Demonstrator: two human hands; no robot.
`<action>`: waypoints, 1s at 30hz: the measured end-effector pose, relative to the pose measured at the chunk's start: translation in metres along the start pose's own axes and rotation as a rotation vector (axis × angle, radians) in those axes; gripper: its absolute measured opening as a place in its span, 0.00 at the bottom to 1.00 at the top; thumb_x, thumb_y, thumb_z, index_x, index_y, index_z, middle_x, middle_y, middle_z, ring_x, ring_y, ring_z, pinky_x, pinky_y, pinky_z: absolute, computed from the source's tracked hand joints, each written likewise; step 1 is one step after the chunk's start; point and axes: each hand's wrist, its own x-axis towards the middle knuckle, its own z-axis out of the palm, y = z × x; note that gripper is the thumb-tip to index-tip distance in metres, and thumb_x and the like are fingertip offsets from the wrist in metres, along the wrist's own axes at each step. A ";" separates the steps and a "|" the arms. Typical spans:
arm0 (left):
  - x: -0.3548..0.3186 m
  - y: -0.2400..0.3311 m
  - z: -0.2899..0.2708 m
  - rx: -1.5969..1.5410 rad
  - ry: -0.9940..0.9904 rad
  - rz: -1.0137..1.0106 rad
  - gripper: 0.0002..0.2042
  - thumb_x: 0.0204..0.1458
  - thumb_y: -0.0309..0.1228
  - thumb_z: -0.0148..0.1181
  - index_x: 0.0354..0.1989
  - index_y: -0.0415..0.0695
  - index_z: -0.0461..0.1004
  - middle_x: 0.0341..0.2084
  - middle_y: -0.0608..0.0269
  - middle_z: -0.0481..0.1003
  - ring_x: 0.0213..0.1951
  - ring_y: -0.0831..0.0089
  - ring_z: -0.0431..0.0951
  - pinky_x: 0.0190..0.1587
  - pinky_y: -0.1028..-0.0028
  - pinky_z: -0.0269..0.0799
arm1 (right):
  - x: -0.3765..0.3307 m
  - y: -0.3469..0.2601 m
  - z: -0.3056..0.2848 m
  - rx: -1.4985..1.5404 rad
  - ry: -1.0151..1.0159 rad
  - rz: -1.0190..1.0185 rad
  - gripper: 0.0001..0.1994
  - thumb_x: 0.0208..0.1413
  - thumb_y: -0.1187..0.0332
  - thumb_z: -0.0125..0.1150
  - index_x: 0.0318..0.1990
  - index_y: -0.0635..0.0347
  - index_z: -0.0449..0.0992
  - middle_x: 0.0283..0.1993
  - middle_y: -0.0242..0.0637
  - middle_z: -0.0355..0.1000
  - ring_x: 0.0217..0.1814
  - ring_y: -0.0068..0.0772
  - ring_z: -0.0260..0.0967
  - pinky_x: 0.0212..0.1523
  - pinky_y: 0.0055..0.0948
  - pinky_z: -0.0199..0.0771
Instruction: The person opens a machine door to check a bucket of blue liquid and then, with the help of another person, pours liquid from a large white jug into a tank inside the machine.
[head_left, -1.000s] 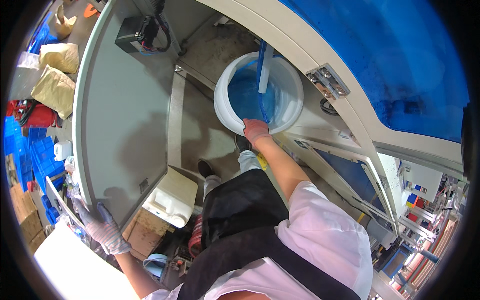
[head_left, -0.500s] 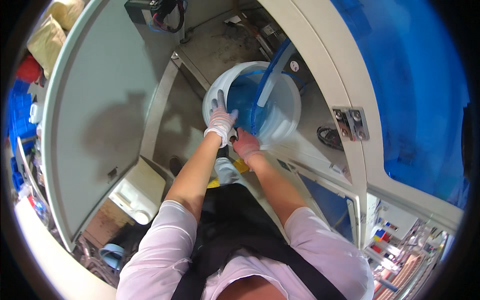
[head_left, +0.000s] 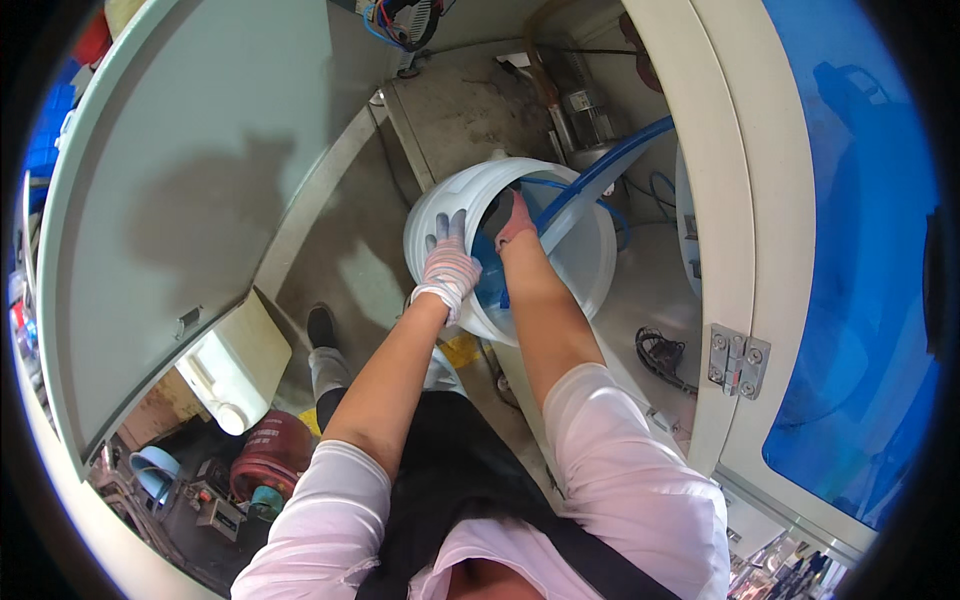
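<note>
A white plastic bucket [head_left: 590,265] stands tilted within an open machine cabinet, with blue liquid [head_left: 489,283] visible inside. My left hand [head_left: 448,268], in a striped glove with grey fingertips, lies against the bucket's near-left side by the rim, fingers stretched out and spread. Through the bucket's mouth reaches my right hand [head_left: 513,220], in a pink and dark grey glove; its fingers are partly hidden, and I cannot make out what they touch. A long pale strip with a blue edge [head_left: 612,172] slants from the upper right into the bucket, beside my right hand.
A pale cabinet door [head_left: 200,200] stands open at the left. Below it are a cream jerrycan [head_left: 240,365] and a dark red container [head_left: 272,455]. A hinged frame with a blue window [head_left: 840,250] borders the right. Coiled black cable [head_left: 660,350] lies on the cabinet floor.
My right hand has moved from the bucket's near rim up and into its mouth. My left hand stays on the bucket's side. The view has shifted, bringing the red container into sight.
</note>
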 end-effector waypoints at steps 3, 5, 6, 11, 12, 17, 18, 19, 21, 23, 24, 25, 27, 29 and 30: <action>-0.002 0.001 -0.003 -0.013 -0.013 -0.018 0.44 0.44 0.27 0.60 0.72 0.55 0.45 0.72 0.47 0.43 0.70 0.39 0.47 0.71 0.59 0.50 | 0.016 0.005 0.005 -0.212 -0.145 0.138 0.22 0.60 0.55 0.46 0.61 0.50 0.69 0.64 0.37 0.67 0.65 0.42 0.62 0.62 0.42 0.62; -0.003 0.000 -0.005 -0.015 -0.008 -0.010 0.44 0.44 0.27 0.59 0.73 0.56 0.45 0.73 0.49 0.42 0.70 0.38 0.47 0.70 0.59 0.51 | 0.016 0.003 -0.001 0.145 -0.045 0.354 0.26 0.63 0.50 0.39 0.64 0.49 0.65 0.66 0.36 0.64 0.67 0.41 0.58 0.63 0.48 0.59; -0.003 0.000 -0.004 -0.017 -0.010 -0.011 0.44 0.44 0.27 0.59 0.72 0.56 0.45 0.73 0.48 0.42 0.70 0.38 0.47 0.70 0.59 0.51 | 0.012 0.000 -0.005 0.284 0.031 0.349 0.28 0.61 0.47 0.41 0.65 0.49 0.64 0.66 0.36 0.63 0.67 0.42 0.58 0.63 0.49 0.58; -0.001 -0.006 0.000 0.012 0.003 0.008 0.42 0.46 0.29 0.59 0.72 0.55 0.45 0.72 0.46 0.42 0.69 0.37 0.49 0.70 0.58 0.52 | -0.025 -0.029 -0.034 0.242 0.204 0.567 0.24 0.53 0.58 0.56 0.58 0.52 0.67 0.60 0.43 0.65 0.62 0.42 0.60 0.61 0.39 0.62; 0.001 -0.007 0.000 0.022 0.010 0.014 0.42 0.46 0.29 0.59 0.72 0.55 0.45 0.72 0.47 0.42 0.69 0.37 0.49 0.70 0.58 0.52 | -0.038 -0.040 -0.035 0.445 0.300 0.622 0.23 0.54 0.57 0.55 0.57 0.52 0.68 0.56 0.42 0.65 0.58 0.41 0.62 0.59 0.39 0.63; 0.001 -0.007 -0.001 0.031 0.000 0.002 0.43 0.47 0.28 0.59 0.72 0.57 0.45 0.73 0.48 0.41 0.70 0.37 0.47 0.70 0.58 0.52 | -0.089 -0.085 -0.042 1.474 0.820 0.795 0.16 0.60 0.55 0.54 0.51 0.52 0.69 0.36 0.36 0.70 0.40 0.36 0.69 0.48 0.37 0.69; 0.001 -0.006 -0.001 0.004 -0.004 -0.003 0.43 0.46 0.29 0.60 0.72 0.57 0.44 0.72 0.47 0.41 0.70 0.39 0.47 0.71 0.59 0.49 | -0.102 -0.091 -0.049 1.416 0.840 0.799 0.15 0.61 0.56 0.54 0.51 0.52 0.69 0.34 0.35 0.69 0.37 0.35 0.68 0.44 0.36 0.69; 0.001 -0.005 -0.002 -0.001 -0.022 -0.028 0.44 0.46 0.29 0.60 0.72 0.58 0.44 0.72 0.46 0.42 0.70 0.41 0.47 0.72 0.60 0.47 | -0.115 -0.096 -0.057 1.358 0.859 0.785 0.15 0.62 0.57 0.54 0.51 0.52 0.69 0.32 0.34 0.68 0.34 0.34 0.67 0.40 0.35 0.69; 0.001 -0.002 -0.003 0.020 -0.010 -0.017 0.44 0.46 0.29 0.59 0.72 0.58 0.43 0.72 0.46 0.41 0.70 0.41 0.46 0.72 0.60 0.47 | -0.132 -0.104 -0.079 1.272 0.885 0.783 0.14 0.62 0.59 0.54 0.51 0.52 0.68 0.29 0.32 0.67 0.29 0.31 0.65 0.33 0.34 0.69; 0.001 -0.001 -0.003 0.026 -0.010 -0.019 0.44 0.46 0.28 0.59 0.72 0.58 0.43 0.72 0.47 0.41 0.71 0.41 0.46 0.72 0.60 0.48 | -0.143 -0.111 -0.103 1.213 0.912 0.848 0.14 0.62 0.61 0.54 0.53 0.53 0.68 0.25 0.30 0.65 0.25 0.29 0.62 0.27 0.32 0.66; 0.001 -0.001 -0.002 0.018 -0.010 -0.019 0.44 0.46 0.28 0.59 0.72 0.58 0.43 0.72 0.47 0.41 0.71 0.42 0.46 0.72 0.60 0.48 | -0.149 -0.115 -0.115 1.168 0.905 0.756 0.18 0.61 0.63 0.55 0.58 0.53 0.67 0.28 0.32 0.68 0.23 0.26 0.62 0.23 0.29 0.64; 0.001 -0.002 -0.001 0.014 -0.014 -0.022 0.44 0.46 0.28 0.58 0.72 0.58 0.43 0.72 0.47 0.41 0.71 0.42 0.46 0.72 0.60 0.48 | -0.153 -0.119 -0.125 1.137 0.905 0.750 0.19 0.61 0.63 0.55 0.58 0.53 0.67 0.29 0.33 0.70 0.23 0.25 0.61 0.23 0.29 0.64; 0.003 -0.003 0.000 0.044 -0.006 -0.025 0.45 0.45 0.28 0.59 0.72 0.58 0.42 0.73 0.47 0.41 0.70 0.41 0.48 0.71 0.61 0.51 | -0.160 -0.128 -0.141 1.083 0.903 0.703 0.20 0.61 0.64 0.54 0.60 0.53 0.67 0.32 0.35 0.73 0.22 0.24 0.61 0.23 0.28 0.64; 0.004 -0.005 0.000 0.029 -0.008 -0.024 0.45 0.44 0.27 0.59 0.73 0.58 0.42 0.72 0.47 0.42 0.70 0.43 0.49 0.71 0.62 0.52 | -0.163 -0.135 -0.152 1.107 0.845 0.745 0.19 0.61 0.65 0.53 0.59 0.56 0.69 0.36 0.39 0.76 0.22 0.21 0.60 0.23 0.24 0.62; 0.004 -0.006 0.000 0.034 0.005 -0.006 0.45 0.44 0.26 0.59 0.72 0.56 0.43 0.72 0.46 0.44 0.70 0.45 0.50 0.70 0.64 0.52 | -0.163 -0.138 -0.156 1.107 0.856 0.741 0.18 0.61 0.65 0.53 0.59 0.56 0.69 0.37 0.39 0.76 0.22 0.20 0.60 0.22 0.23 0.61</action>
